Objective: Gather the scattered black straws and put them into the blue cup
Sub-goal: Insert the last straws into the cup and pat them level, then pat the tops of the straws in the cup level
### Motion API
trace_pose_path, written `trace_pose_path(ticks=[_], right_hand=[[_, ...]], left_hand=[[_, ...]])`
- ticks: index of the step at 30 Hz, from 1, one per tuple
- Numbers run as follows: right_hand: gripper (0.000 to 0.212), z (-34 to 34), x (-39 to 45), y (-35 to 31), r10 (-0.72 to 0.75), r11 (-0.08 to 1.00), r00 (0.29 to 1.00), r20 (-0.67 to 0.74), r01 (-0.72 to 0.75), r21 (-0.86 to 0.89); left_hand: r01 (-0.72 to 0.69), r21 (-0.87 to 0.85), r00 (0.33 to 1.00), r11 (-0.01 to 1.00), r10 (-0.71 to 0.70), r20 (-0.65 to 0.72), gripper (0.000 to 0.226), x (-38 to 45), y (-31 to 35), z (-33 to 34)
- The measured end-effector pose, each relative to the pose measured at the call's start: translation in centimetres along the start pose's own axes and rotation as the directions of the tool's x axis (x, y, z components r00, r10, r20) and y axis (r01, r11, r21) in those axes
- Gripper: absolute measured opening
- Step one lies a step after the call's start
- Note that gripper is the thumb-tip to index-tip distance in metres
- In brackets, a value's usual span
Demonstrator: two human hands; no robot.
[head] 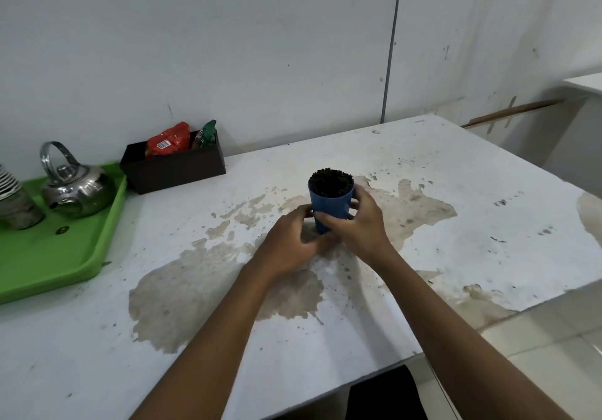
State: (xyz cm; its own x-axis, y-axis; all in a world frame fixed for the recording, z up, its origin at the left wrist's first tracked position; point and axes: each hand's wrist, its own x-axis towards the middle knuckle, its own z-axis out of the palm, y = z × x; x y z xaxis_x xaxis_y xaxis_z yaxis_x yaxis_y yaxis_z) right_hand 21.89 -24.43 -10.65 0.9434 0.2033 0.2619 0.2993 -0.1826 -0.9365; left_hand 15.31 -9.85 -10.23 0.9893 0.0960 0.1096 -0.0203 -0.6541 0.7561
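Note:
The blue cup [330,205] stands upright near the middle of the stained white table [456,175]. A dense bundle of black straws [331,182] fills it, their ends showing just above the rim. My right hand [355,224] wraps the cup's right side and front, fingers curled on its wall. My left hand [293,240] touches the cup's lower left side near the base, thumb against it. I see no loose straws on the table.
A green tray [58,256] at the left holds a steel kettle [76,188] and stacked cups [13,198]. A dark box [176,169] with snack packets sits by the wall behind. The table's front edge runs lower right, with tiled floor beyond.

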Motion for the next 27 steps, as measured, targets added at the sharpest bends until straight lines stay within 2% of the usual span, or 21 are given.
trace_pose_path(ticks=[3,9,14,18,27], right_hand=[[0.063,0.6,0.4,-0.3,0.008,1.0,1.0,-0.008,-0.008,0.01],[0.056,2.4,1.8,-1.8,0.029,0.997,1.0,0.013,-0.03,0.069],[0.057,4.8,3.8,-1.9,0.046,0.997,0.998,0.038,-0.048,0.061],[0.062,7.0,6.3,-1.2,0.031,0.998,0.999,0.04,-0.033,0.048],[0.067,14.0,15.6,-0.4,0.008,1.0,0.995,0.097,-0.01,0.026]], left_hand=[[0.029,0.203,0.999,0.979,-0.021,-0.043,0.076,-1.0,-2.0,-1.5],[0.151,0.463,0.981,0.874,-0.076,-0.176,0.058,-1.0,-7.1,-5.5],[0.335,0.45,0.93,0.828,-0.213,-0.3,0.058,1.6,-10.2,-7.1],[0.362,0.529,0.925,0.768,-0.226,-0.306,0.058,3.5,-11.3,-6.7],[0.385,0.477,0.885,0.79,-0.17,-0.433,0.048,4.4,-12.0,-6.2]])
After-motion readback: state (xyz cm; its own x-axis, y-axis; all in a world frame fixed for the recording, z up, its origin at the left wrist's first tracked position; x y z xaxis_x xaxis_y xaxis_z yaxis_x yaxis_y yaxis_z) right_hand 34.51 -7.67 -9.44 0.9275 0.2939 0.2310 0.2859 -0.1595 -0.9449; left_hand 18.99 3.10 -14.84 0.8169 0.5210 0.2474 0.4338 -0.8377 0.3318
